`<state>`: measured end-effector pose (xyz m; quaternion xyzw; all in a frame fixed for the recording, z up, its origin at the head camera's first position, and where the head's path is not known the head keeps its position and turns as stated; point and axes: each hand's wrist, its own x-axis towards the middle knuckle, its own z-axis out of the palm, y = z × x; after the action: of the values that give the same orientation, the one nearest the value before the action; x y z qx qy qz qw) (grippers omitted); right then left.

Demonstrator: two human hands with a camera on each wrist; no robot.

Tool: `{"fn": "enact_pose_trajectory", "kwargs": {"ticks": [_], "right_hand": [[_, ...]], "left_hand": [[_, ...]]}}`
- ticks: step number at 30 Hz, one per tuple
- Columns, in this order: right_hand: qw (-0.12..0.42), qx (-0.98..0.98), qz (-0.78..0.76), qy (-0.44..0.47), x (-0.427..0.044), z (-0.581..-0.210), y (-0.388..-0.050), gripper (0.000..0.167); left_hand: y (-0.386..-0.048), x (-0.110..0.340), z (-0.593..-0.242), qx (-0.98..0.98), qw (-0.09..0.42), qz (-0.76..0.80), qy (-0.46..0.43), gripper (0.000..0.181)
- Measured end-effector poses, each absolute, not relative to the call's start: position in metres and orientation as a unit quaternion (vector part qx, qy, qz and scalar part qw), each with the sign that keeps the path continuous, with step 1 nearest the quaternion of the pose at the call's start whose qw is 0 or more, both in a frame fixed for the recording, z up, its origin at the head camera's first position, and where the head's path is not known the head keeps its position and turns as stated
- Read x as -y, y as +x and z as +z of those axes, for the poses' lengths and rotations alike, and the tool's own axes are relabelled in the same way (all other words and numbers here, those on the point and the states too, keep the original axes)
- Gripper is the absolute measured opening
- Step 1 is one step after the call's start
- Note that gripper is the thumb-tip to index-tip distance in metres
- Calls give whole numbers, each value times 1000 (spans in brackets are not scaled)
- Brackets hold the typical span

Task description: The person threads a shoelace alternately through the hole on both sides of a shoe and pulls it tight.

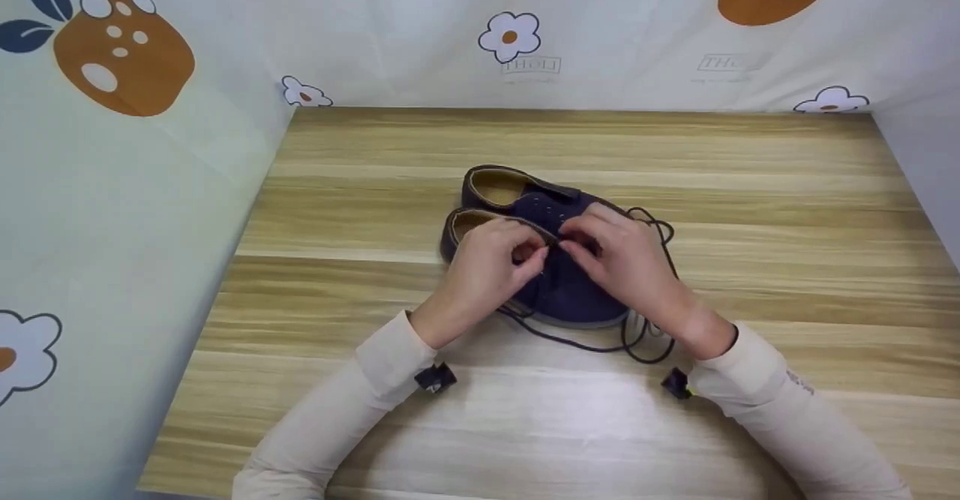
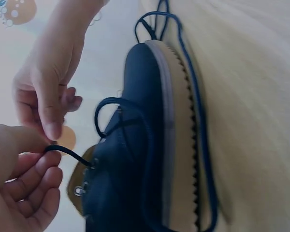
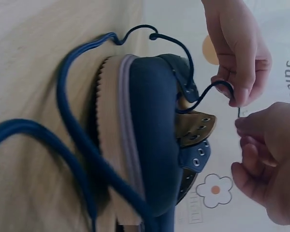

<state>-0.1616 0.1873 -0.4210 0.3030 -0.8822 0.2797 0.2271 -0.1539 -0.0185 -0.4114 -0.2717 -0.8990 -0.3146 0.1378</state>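
Two dark navy lace-up shoes stand side by side on the table, toes toward the right: a near shoe (image 1: 581, 297) and a far shoe (image 1: 541, 202). Above the near one's eyelets my left hand (image 1: 491, 256) pinches a dark shoelace (image 2: 70, 152) between thumb and index finger. The lace rises from an eyelet in a short arc. My right hand (image 1: 626, 252) meets it there, thumb and finger pinching the lace's thin tip (image 3: 239, 112). In the right wrist view, the left hand (image 3: 241, 55) holds just above the right hand (image 3: 275, 154).
Loose lace (image 1: 574, 345) trails in loops along the near shoe's front side. Another lace loop (image 1: 660, 226) lies past the toes. A wood-grain tabletop (image 1: 360, 185) lies beneath, and a printed curtain (image 1: 412, 35) hangs behind and at the sides.
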Motion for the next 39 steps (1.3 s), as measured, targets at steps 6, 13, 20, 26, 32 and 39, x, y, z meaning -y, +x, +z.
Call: {"fn": "enact_pose_trajectory", "kwargs": {"ticks": [6,13,20,26,32,39], "right_hand": [[156,918,254,261,-185,-432,-166,14],[152,916,265,260,-183,-435,-167,14],[159,913,269,262,-182,-436,-167,15],[154,910,275,270,-182,-438,-167,17],[135,910,281,275,-182,-436,-169,22],[142,918,265,258,-184,-437,-172,11]], "left_hand": [[-157,16,-419,922,98,-262,-267,10],[-159,12,-421,932,113,-237,-249,12],[-163,6,-424,936,122,-232,-235,11],[-166,1,-428,938,139,-214,-233,10],[-167,-1,-431,935,158,-211,-236,12],[-164,1,-431,938,157,-199,-238,19]]}}
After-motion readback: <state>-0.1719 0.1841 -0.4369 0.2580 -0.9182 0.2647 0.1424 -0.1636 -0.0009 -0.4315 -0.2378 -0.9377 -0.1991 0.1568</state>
